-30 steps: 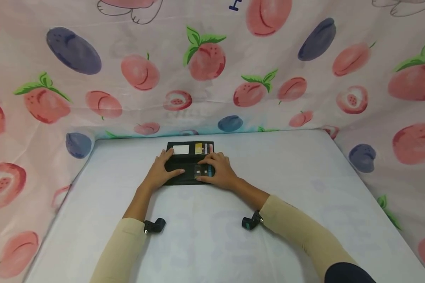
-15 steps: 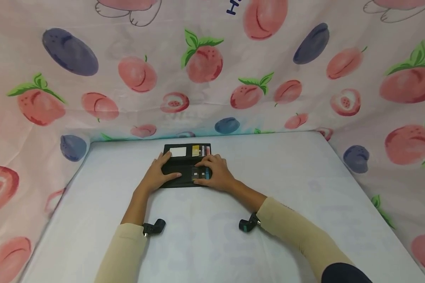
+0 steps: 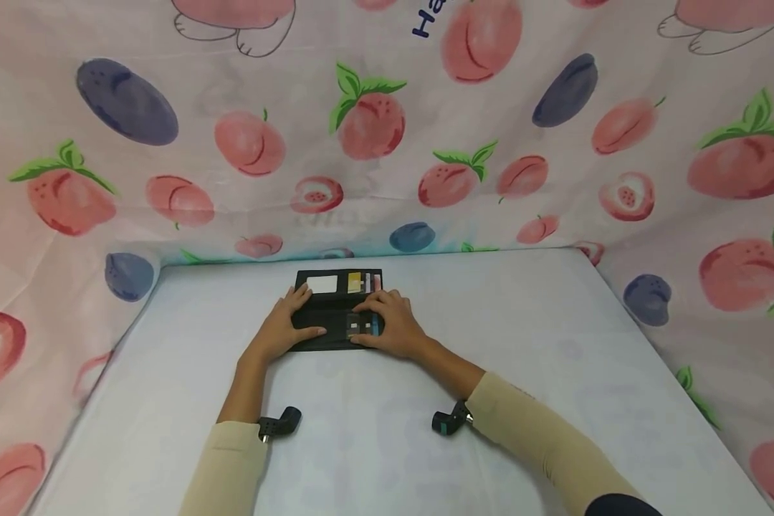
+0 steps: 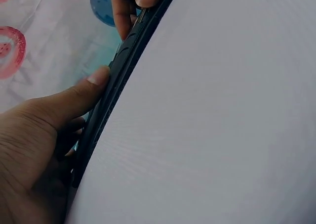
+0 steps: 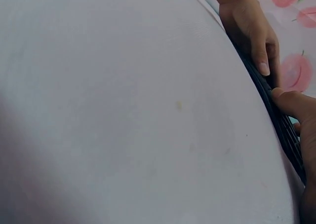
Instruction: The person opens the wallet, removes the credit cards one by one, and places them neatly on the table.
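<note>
A black wallet (image 3: 325,308) lies unfolded on the white table near its far edge. Its upper panel shows a white insert (image 3: 322,284) and several slotted cards (image 3: 363,283). My left hand (image 3: 277,328) rests on the wallet's left side, fingers and thumb spread, the thumb on the lower panel. At the lower panel's right, my right hand (image 3: 396,326) pinches a dark card (image 3: 353,326) between thumb and fingers, the card sitting at the slots. The left wrist view has the wallet edge-on, with the left thumb (image 4: 89,93) on it. Most of the right fingers' undersides are hidden.
The white tabletop (image 3: 361,444) stretches toward me and to both sides. A fruit-printed cloth (image 3: 284,86) hangs behind the table and along its sides. Small black cameras (image 3: 280,423) are strapped to both wrists.
The head view has shifted a little, so the scene sits slightly lower and to the left. Both hands keep their places on the wallet, with no clear movement of the card.
</note>
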Demonstrator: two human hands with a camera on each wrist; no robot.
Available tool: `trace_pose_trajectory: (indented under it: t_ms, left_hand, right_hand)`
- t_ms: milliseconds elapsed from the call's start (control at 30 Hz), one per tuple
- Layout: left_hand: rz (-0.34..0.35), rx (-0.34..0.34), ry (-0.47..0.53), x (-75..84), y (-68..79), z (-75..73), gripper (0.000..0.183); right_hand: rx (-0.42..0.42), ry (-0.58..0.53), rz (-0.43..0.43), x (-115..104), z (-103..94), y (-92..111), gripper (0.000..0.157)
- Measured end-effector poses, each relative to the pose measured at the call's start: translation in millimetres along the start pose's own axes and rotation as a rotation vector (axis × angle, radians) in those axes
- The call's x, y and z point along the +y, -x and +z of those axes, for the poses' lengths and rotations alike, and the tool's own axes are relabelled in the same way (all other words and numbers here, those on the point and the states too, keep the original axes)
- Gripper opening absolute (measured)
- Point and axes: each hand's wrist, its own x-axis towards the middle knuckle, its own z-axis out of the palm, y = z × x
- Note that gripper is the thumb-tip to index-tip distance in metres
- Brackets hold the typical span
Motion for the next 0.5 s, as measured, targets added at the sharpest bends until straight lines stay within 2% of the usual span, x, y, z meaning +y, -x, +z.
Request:
trace_pose_trajectory:
  t_ms: [167,367,500]
  left_hand:
    - [0.002,0.006,-0.015,-0.5,0.8,-0.4,0.101]
    - [-0.028,-0.002,-0.012,-2.1,1.8,1.6,0.106]
    - [-0.033,0.017,-0.031,-2.9,-0.2,2.2,0.106]
  right_hand:
    - [0.004,-0.009,0.005,-0.1,0.2,-0.1,0.052]
    - [0.012,-0.011,0.002,2.2,1.7,1.6,0.051]
    - [0.015,-0.001,0.000,2.7,1.8,1.2,0.049]
